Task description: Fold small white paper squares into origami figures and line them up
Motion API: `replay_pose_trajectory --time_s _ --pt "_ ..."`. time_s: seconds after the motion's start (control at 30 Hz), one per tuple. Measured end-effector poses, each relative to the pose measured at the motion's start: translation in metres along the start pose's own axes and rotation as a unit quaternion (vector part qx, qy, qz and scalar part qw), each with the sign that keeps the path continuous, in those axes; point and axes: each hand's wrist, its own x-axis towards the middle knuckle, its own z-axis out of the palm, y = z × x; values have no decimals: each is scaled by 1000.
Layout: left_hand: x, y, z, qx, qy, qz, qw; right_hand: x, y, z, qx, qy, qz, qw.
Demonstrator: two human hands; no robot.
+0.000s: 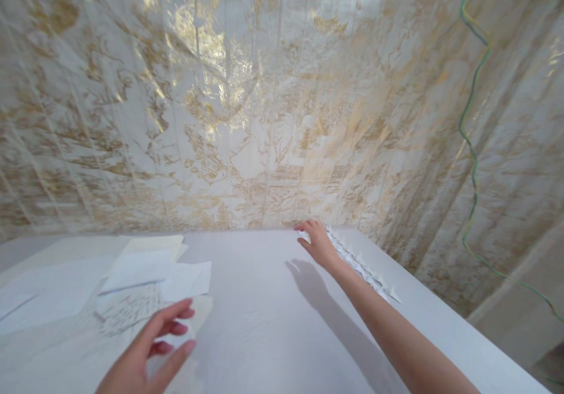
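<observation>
My left hand [154, 347] hovers over the near left part of the table, fingers loosely curled and apart from the thumb, holding nothing that I can see. Beneath and beside it lie a cream paper piece [203, 312] and a sheet with handwriting [132, 312]. My right hand [318, 244] reaches to the far end of the table, its thumb and fingertips apart. A small pale patch shows at the fingertips, too unclear to name. Close beside that hand runs a row of small folded white paper pieces [365, 270], partly hidden by the hand and forearm.
Loose white sheets [57, 285] and smaller papers [136, 270] overlap on the left of the white table [251, 347]. A shiny gold-patterned curtain [247, 118] hangs behind the far edge. A green and yellow wire [473, 165] dangles at the right, beyond the table's right edge.
</observation>
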Motion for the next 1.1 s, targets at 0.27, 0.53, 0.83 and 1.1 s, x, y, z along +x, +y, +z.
replay_pose_trajectory --time_s 0.27,0.53,0.83,1.1 --pt "6 -35 -31 214 -73 98 969 -108 -137 18 255 -99 -136 952" --pt "1 -60 -22 266 -49 145 952 -128 -162 57 311 -132 -108 935" --pt "-5 -48 -19 251 4 144 957 -131 -164 38 358 -123 -68 923" --pt "-13 -28 -14 143 -2 84 986 -121 -170 47 432 -141 17 890"
